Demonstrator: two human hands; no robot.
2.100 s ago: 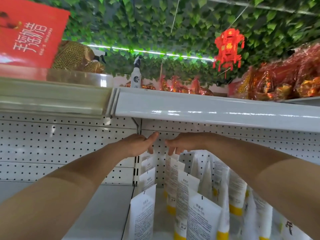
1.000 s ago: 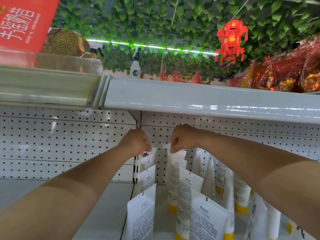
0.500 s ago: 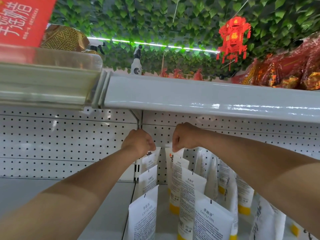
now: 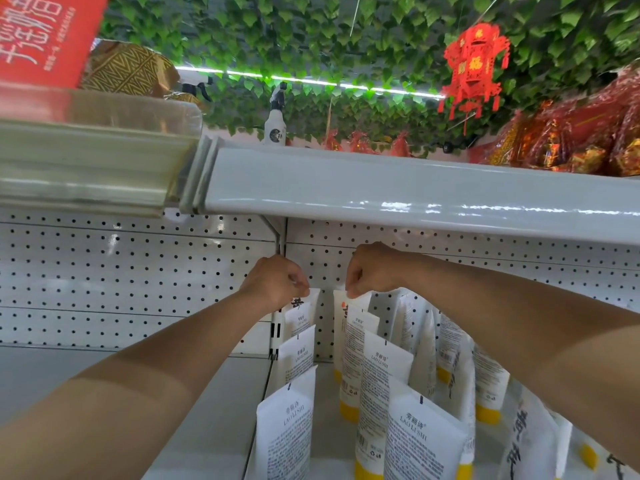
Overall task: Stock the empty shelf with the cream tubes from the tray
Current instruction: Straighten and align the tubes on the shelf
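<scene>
White cream tubes with yellow caps stand cap-down in rows on the white shelf (image 4: 325, 441). My left hand (image 4: 273, 280) pinches the top edge of the rearmost tube of the left row (image 4: 300, 315), close to the pegboard back. My right hand (image 4: 372, 268) pinches the top of the rearmost tube of the neighbouring row (image 4: 343, 323). Both tubes stand upright against the back wall. In front of them more tubes line up, the nearest one (image 4: 287, 434) at the bottom of the view. No tray is in sight.
The upper shelf's front lip (image 4: 415, 195) overhangs just above my hands. The shelf bay to the left (image 4: 86, 375) holds nothing visible. On top stand a spray bottle (image 4: 276, 124), red gift packs (image 4: 571, 140) and a red box (image 4: 45, 36); a red lantern (image 4: 476, 64) hangs from leafy ceiling.
My fingers, stretched toward the pegboard two seconds ago, have curled and now pinch the tops of the two rearmost tubes. Both hands hold their place since half a second ago.
</scene>
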